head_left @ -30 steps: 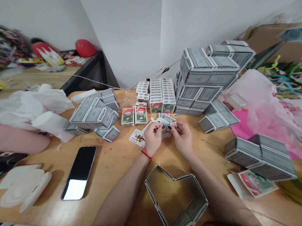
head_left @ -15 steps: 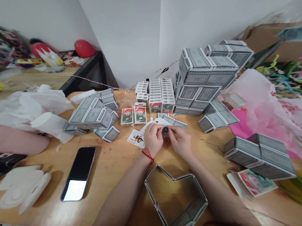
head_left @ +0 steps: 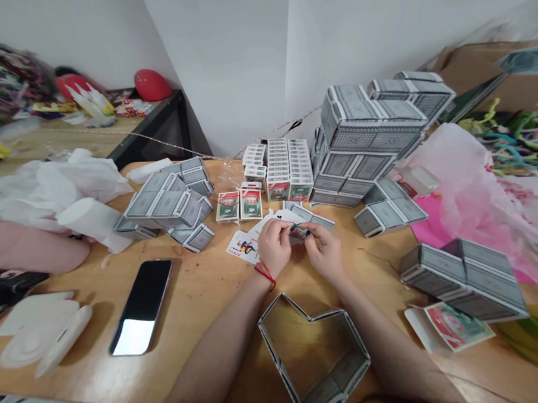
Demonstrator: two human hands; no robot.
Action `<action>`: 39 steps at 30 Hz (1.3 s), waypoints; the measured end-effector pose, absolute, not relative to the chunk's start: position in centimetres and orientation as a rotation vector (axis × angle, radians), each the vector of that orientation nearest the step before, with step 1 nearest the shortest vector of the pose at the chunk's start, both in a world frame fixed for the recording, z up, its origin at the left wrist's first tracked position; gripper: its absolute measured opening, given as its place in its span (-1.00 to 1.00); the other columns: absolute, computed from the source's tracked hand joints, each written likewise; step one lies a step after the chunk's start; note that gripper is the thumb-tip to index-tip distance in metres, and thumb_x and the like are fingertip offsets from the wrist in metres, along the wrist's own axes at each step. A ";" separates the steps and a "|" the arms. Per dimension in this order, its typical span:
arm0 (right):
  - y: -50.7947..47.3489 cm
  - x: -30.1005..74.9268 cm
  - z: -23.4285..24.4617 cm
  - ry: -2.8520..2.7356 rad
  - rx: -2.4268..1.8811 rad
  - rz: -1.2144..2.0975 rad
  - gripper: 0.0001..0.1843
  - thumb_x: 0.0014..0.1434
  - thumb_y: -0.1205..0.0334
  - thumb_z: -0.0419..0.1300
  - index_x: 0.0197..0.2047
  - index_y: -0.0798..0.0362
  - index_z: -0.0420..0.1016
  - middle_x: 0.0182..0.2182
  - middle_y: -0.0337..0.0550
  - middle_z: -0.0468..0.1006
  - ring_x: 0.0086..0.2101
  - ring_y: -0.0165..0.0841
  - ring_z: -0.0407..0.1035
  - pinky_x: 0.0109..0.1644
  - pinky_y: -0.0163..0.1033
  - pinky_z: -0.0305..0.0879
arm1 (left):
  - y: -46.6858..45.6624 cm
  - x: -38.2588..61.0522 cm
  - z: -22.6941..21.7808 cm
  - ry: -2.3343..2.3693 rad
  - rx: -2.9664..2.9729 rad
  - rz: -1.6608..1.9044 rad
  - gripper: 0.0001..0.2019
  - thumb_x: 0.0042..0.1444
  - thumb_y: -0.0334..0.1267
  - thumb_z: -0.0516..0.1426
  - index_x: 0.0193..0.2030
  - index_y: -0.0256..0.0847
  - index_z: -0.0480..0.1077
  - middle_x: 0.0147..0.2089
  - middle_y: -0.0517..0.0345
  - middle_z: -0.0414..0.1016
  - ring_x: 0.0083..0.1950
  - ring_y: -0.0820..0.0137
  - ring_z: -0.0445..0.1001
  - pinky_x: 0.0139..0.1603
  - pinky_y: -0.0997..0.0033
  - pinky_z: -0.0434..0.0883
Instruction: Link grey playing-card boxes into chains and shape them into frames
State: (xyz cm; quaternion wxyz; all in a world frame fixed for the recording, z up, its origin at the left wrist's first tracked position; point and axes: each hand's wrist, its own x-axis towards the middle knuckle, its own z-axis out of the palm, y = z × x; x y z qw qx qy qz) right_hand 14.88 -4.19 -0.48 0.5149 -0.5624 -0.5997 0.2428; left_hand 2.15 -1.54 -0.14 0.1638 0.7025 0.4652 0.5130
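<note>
Both hands meet over the middle of the wooden table [head_left: 202, 311]. The fingers of my left hand [head_left: 274, 246], with a red string on the wrist, pinch one end of a small bent card [head_left: 299, 230]. My right hand [head_left: 323, 249] pinches its other end. The card has a dark edge; its face is mostly hidden. Under and behind the fingers lie loose playing cards [head_left: 242, 246], one with a jester on it. Between my forearms stands a heart-shaped frame [head_left: 270, 347] of grey patterned cards, its notch toward the hands.
Grey card blocks are stacked at back right [head_left: 373, 131], with more at left [head_left: 162, 200] and right [head_left: 463, 276]. Packed card decks [head_left: 277, 168] stand by the wall. A phone [head_left: 142, 308] and a white folding case [head_left: 43, 336] lie left. A pink plastic sheet [head_left: 455, 175] drapes the right side.
The small card between my fingers has turned and now shows more of its length and face. My right fingertips have shifted slightly apart from the left ones.
</note>
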 end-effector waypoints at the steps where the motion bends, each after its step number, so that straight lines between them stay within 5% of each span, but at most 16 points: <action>1: -4.2 14.9 -0.4 -1.415 -1.336 0.587 -0.78 0.09 0.27 0.03 -0.21 0.02 0.44 -0.31 -0.14 0.56 -0.30 -0.32 0.44 -0.19 -0.23 0.35 | -1.6 2.2 -0.1 1.303 2.008 1.470 -0.89 0.13 -0.38 0.00 -0.36 -0.20 0.33 -0.35 0.09 0.43 -0.26 0.40 0.39 -0.24 0.41 0.31; 14: -4.0 15.5 -0.7 -1.551 -1.392 0.307 -0.76 0.15 0.34 -0.06 -0.27 -0.03 0.42 -0.32 -0.16 0.56 -0.27 -0.31 0.43 -0.17 -0.21 0.31 | -1.8 2.5 0.1 1.199 2.134 1.492 -0.90 0.11 -0.36 0.06 -0.30 -0.21 0.40 -0.33 0.08 0.48 -0.25 0.41 0.43 -0.19 0.41 0.38; 28: -3.7 15.6 -1.2 -1.505 -1.462 0.256 -0.76 0.13 0.35 -0.05 -0.29 -0.01 0.44 -0.40 -0.19 0.55 -0.37 -0.33 0.42 -0.27 -0.25 0.31 | -2.2 2.5 -0.2 1.248 2.161 1.396 -0.61 -0.05 -0.62 -0.09 -0.15 -0.23 0.37 -0.23 0.10 0.49 -0.17 0.41 0.44 -0.11 0.41 0.40; 39: -3.6 15.7 -0.9 -1.452 -1.492 0.295 -0.78 0.14 0.33 -0.03 -0.31 0.01 0.43 -0.40 -0.18 0.55 -0.38 -0.33 0.42 -0.28 -0.25 0.30 | -2.1 2.8 -0.1 1.214 2.053 1.390 -0.75 0.14 -0.42 -0.03 -0.04 -0.21 0.27 -0.14 0.04 0.48 -0.11 0.42 0.47 -0.07 0.40 0.42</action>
